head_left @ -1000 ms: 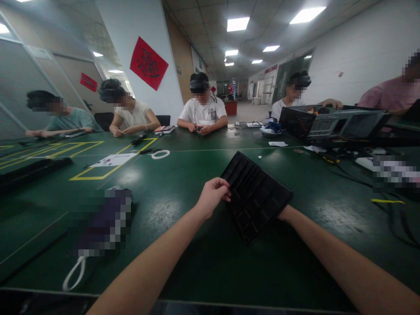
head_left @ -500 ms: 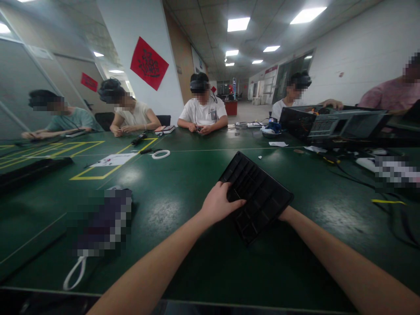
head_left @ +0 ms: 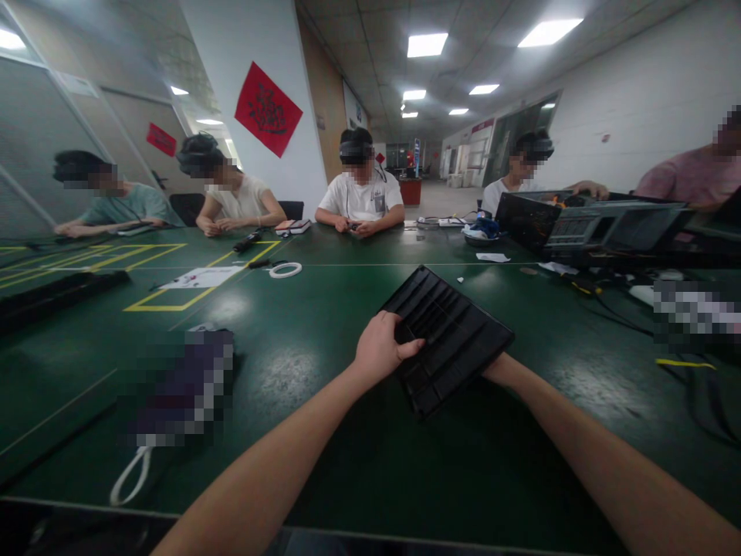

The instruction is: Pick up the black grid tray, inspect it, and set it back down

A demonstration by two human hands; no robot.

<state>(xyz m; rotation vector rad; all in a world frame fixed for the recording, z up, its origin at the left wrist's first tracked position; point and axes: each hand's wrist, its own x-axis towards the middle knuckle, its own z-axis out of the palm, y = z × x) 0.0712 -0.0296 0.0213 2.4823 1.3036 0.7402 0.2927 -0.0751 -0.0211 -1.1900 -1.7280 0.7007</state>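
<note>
A black plastic tray with ribbed compartments (head_left: pixel 457 328) is held tilted above the green table, its compartment side facing me. My left hand (head_left: pixel 379 344) is closed on its left edge, with the thumb lying over the compartments and the fingers reaching around the edge. From the right, my right hand (head_left: pixel 499 369) goes under the tray's lower right side and supports it; its fingers are hidden behind the tray.
A dark pouch with a white strap (head_left: pixel 185 382) lies to the left on the green table (head_left: pixel 278 463). A white ring (head_left: pixel 285 270) lies farther back. An opened computer case (head_left: pixel 590 224) and cables stand at right. Several people sit around the far side.
The tray has tilted to a flatter angle, and its near corner has moved up and left. Both hands have shifted slightly left with it, keeping their hold.
</note>
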